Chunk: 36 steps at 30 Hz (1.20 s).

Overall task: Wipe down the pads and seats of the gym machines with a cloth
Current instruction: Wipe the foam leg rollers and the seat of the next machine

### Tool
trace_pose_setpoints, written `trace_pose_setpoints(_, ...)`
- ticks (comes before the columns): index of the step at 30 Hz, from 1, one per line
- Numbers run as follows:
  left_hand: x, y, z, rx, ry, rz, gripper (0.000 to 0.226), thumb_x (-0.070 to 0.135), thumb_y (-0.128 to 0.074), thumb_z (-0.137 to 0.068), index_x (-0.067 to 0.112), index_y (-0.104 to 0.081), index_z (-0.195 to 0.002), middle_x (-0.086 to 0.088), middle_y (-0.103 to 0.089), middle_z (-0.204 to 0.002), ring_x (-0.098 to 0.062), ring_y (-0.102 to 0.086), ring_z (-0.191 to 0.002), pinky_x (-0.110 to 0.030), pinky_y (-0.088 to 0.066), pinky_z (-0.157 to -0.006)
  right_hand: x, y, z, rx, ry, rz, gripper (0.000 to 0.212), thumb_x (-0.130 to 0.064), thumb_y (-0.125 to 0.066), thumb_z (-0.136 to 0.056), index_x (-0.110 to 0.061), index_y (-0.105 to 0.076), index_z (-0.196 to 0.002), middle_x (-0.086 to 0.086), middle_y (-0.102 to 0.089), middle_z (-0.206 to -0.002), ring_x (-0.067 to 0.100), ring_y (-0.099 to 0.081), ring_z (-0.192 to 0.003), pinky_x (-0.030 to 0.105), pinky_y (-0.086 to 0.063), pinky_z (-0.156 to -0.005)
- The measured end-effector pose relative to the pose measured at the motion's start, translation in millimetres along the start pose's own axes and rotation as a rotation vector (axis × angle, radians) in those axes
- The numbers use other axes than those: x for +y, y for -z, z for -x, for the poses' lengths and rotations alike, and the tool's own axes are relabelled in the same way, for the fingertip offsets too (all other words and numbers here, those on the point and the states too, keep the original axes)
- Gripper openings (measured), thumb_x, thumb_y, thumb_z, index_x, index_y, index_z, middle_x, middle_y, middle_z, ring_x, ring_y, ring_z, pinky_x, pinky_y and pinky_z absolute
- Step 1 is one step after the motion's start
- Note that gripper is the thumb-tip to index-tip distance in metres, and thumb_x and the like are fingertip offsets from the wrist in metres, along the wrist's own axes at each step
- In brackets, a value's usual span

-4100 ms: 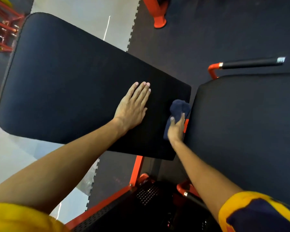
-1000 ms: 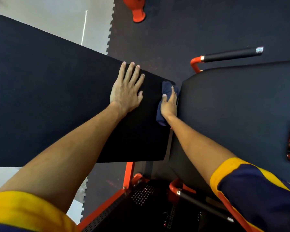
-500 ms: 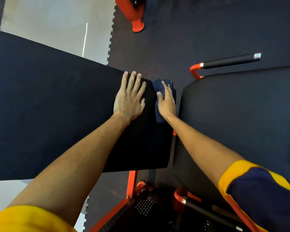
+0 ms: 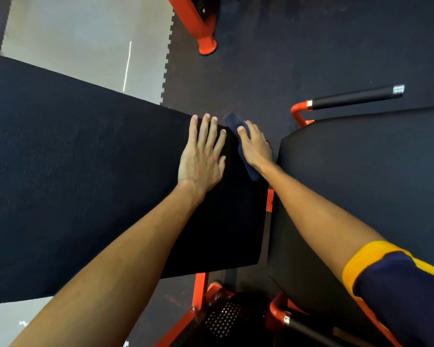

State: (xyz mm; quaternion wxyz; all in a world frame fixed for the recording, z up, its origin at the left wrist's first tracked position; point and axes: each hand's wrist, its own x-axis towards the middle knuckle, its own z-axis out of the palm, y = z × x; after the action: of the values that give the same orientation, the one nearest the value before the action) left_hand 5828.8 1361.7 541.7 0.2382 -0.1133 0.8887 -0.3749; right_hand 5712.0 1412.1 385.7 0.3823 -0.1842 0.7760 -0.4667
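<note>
Navy short sleeve (image 4: 398,296) with yellow cuff band (image 4: 366,252).

Floor and orange steelwork, as we saw them

We looked down on dark rubber flooring (image 4: 298,46) that met a pale grey mat (image 4: 73,33) along a jigsaw-toothed seam, and a thin white line (image 4: 127,63) ran across the grey. At the top an orange post (image 4: 193,21) slanted down to a round foot (image 4: 207,47) on the dark floor. To the right we saw a black-gripped handle (image 4: 353,96) with a pale end cap, joined to an orange bend (image 4: 298,112). At the bottom we made out an orange upright (image 4: 199,289), a black perforated plate (image 4: 223,319) and a second dark handle (image 4: 308,330).
</note>
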Motion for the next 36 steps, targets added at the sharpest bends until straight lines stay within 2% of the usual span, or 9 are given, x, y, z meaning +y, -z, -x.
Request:
trace_pose_setpoints(7,1.6,-3.0,-3.6,0.008,0.008,-0.005,0.068,0.051,-0.01,-0.104,0.015,-0.004,-0.162,-0.023,-0.001,-0.167,-0.043,0.002,-0.154,-0.061,-0.003,-0.121,25.6,17.3,-53.1,-0.123,-0.316,0.051,0.065,-0.055,-0.032,-0.106,-0.018,-0.032,-0.159,0.014,-0.035,-0.163,0.034,-0.036,-0.147,0.04,-0.029,-0.118)
trace_pose_setpoints(12,1.7,-3.5,-3.8,0.012,0.013,-0.005,0.069,0.051,-0.01,-0.104,0.013,-0.004,-0.162,-0.023,-0.002,-0.167,-0.044,0.003,-0.154,-0.061,-0.003,-0.121,-5.8,18.4,-37.3,-0.152,-0.148,-0.021,0.052,-0.048,-0.034,-0.108,-0.023,-0.044,-0.154,0.003,-0.042,-0.16,0.025,-0.038,-0.146,0.039,-0.027,-0.12)
trace_pose_setpoints(15,4.0,-3.1,-4.6,0.014,0.013,-0.002,0.068,0.05,-0.01,-0.104,0.013,-0.004,-0.162,-0.024,-0.002,-0.167,-0.044,0.002,-0.153,-0.062,-0.004,-0.121,-13.3,16.3,-25.9,-0.178,-0.071,-0.056,0.056,-0.051,-0.037,-0.107,-0.025,-0.038,-0.156,0.001,-0.037,-0.163,0.023,-0.035,-0.148,0.042,-0.024,-0.122)
trace_pose_setpoints(20,6.0,-5.4,-5.8,0.009,0.023,-0.01,0.068,0.049,-0.01,-0.105,0.012,-0.004,-0.161,-0.025,-0.002,-0.166,-0.045,0.003,-0.153,-0.062,-0.003,-0.12,4.4,9.1,-50.2,-0.152,-0.166,0.048,0.058,-0.054,-0.036,-0.106,-0.021,-0.043,-0.154,0.009,-0.047,-0.155,0.031,-0.044,-0.142,0.042,-0.034,-0.114)
trace_pose_setpoints(26,4.9,-6.2,-9.8,0.018,0.028,-0.015,0.068,0.049,-0.011,-0.105,0.013,-0.004,-0.161,-0.024,-0.002,-0.166,-0.044,0.002,-0.153,-0.062,-0.004,-0.121,32.1,13.1,-74.8,-0.051,-0.423,0.098,0.06,-0.047,-0.036,-0.107,-0.01,-0.04,-0.154,0.018,-0.04,-0.159,0.036,-0.04,-0.144,0.037,-0.033,-0.113)
trace_pose_setpoints(29,5.8,-3.1,-6.5,0.006,0.026,-0.016,0.067,0.048,-0.011,-0.105,0.012,-0.005,-0.161,-0.023,-0.004,-0.166,-0.044,0.001,-0.154,-0.062,-0.005,-0.121,16.2,10.0,-52.1,0.004,-0.407,0.076,0.058,-0.048,-0.033,-0.106,-0.015,-0.042,-0.152,0.017,-0.042,-0.156,0.037,-0.043,-0.141,0.042,-0.036,-0.113)
trace_pose_setpoints(32,5.0,-1.8,-5.1,0.009,0.021,-0.014,0.065,0.046,-0.013,-0.106,0.012,-0.007,-0.161,-0.023,-0.006,-0.166,-0.043,0.0,-0.154,-0.062,-0.005,-0.121,-2.9,-8.2,-10.0,0.12,-0.252,-0.025,0.055,-0.051,-0.037,-0.105,-0.02,-0.044,-0.15,0.01,-0.041,-0.156,0.034,-0.044,-0.14,0.045,-0.037,-0.113)
trace_pose_setpoints(34,2.6,0.8,-2.6,-0.002,0.005,0.006,0.063,0.044,-0.014,-0.107,0.012,-0.008,-0.161,-0.023,-0.006,-0.167,-0.042,0.0,-0.154,-0.062,-0.004,-0.121,-6.9,-21.6,28.5,0.195,-0.109,-0.103,0.055,-0.049,-0.041,-0.106,-0.022,-0.04,-0.154,0.003,-0.035,-0.162,0.027,-0.036,-0.147,0.045,-0.032,-0.119)
trace_pose_setpoints(36,-1.4,1.4,-1.6,-0.017,-0.013,0.016,0.061,0.042,-0.014,-0.108,0.013,-0.008,-0.161,-0.021,-0.004,-0.167,-0.039,0.002,-0.155,-0.061,0.0,-0.122,4.8,-26.6,46.6,0.194,-0.088,-0.097,0.06,-0.052,-0.04,-0.106,-0.025,-0.031,-0.159,0.001,-0.027,-0.167,0.026,-0.031,-0.151,0.046,-0.029,-0.121)
